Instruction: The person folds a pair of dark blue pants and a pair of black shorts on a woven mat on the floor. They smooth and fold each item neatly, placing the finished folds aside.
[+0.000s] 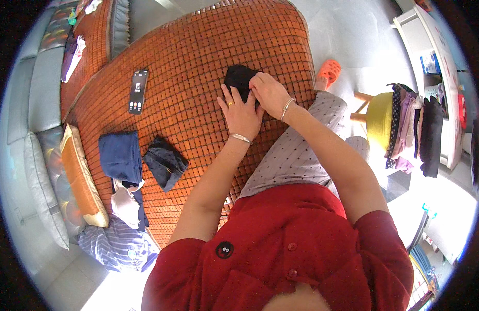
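Observation:
A small bundle of folded black cloth (238, 76) lies on the brown tile-patterned mat in front of me; its exact kind of garment cannot be made out. My left hand (242, 115) rests against its near side, fingers stretched out and lying on the fabric. At the bundle's right edge, my right hand (270, 94) has its fingers closed in a pinch on the cloth. The fingertips partly hide the fabric there.
To the left lie a phone (138, 92), folded navy cloth (120, 155), a folded black garment (165, 163), white cloth (126, 203) and striped blue cloth (117, 243). An orange cushion (84, 176) borders the grey sofa. Several clothes hang over a yellow stool (379, 122) at right.

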A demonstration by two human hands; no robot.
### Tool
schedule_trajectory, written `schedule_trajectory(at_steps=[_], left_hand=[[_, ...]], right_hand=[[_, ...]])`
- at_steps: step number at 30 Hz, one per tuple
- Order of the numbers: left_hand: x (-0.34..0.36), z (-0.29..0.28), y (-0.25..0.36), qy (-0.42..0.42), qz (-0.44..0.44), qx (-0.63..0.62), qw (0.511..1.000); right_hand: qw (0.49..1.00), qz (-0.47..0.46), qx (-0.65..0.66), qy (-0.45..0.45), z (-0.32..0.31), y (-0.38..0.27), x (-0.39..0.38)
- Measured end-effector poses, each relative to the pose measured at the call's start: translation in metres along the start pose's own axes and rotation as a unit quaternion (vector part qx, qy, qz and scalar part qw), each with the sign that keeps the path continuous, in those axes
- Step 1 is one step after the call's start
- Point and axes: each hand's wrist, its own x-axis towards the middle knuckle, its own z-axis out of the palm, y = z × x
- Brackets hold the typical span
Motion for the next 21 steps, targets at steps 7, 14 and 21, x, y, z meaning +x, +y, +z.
schedule_trajectory(at_steps=[7,14,21], left_hand=[[0.002,0.011,-0.039,0.188,-0.102,-0.214,0.953],[0.024,0.017,-0.04,0.136,-0.224,-0.269,0.927],[0.028,0.027,-0.034,0.161,-0.252,-0.356,0.886]], right_hand=[[1.0,0.017,-0.005,0.024,-0.008,-0.001,-0.007],[0.994,0.038,-0.105,0.001,0.005,-0.02,0.03],[0.996,0.067,-0.038,-0.038,0.007,-0.013,0.043]])
